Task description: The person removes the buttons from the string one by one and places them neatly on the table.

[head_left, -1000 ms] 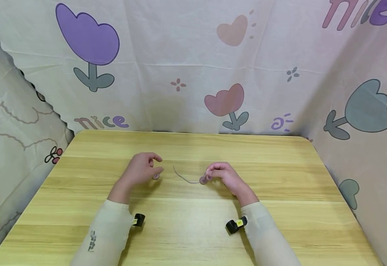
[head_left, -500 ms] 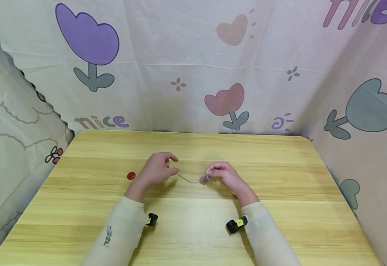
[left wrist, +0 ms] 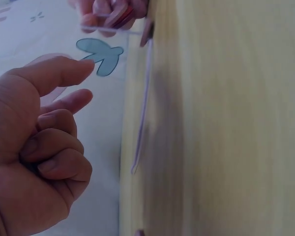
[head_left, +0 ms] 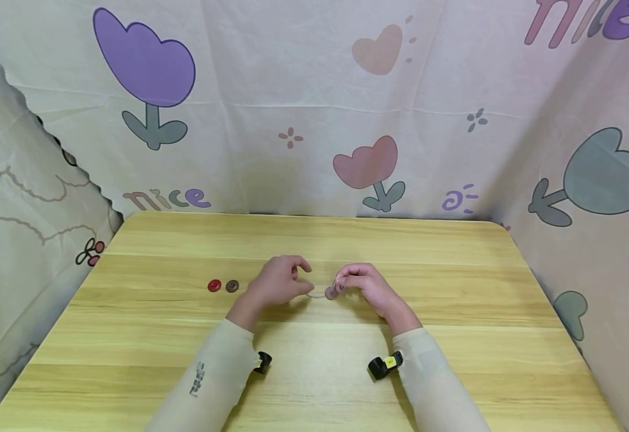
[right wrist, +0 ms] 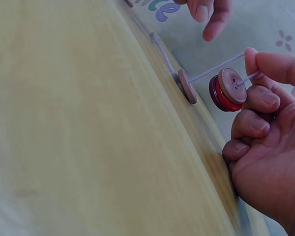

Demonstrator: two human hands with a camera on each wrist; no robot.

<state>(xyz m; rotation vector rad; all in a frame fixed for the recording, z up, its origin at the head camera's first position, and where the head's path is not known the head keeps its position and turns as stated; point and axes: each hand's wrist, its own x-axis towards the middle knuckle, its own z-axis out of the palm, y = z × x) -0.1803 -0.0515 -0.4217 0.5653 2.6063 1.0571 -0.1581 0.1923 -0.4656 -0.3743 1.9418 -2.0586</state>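
My right hand [head_left: 365, 285] pinches a thin pale string [right wrist: 217, 68] between thumb and forefinger. Threaded on it beside the fingers, in the right wrist view, is a small stack of buttons, a mauve button [right wrist: 232, 85] against a red button [right wrist: 227, 102] and a darker one. Farther along the string, another mauve button [right wrist: 187, 86] stands on edge at the table. The string's loose end [left wrist: 137, 155] trails toward my left hand [head_left: 279, 281]. That hand holds nothing: thumb and forefinger are apart, the other fingers curled inward. Whether it touches the string is unclear from the head view.
Left of my left hand, a red button [head_left: 214, 285] and a brown button [head_left: 232, 286] lie on the wooden table [head_left: 314, 384]. Part of another small thing shows behind the left wrist. A patterned cloth [head_left: 260, 78] hangs behind the table.
My left hand has moved right, toward the string's loose end, uncovering the red and brown buttons. My right hand has kept its place, still pinching the string.
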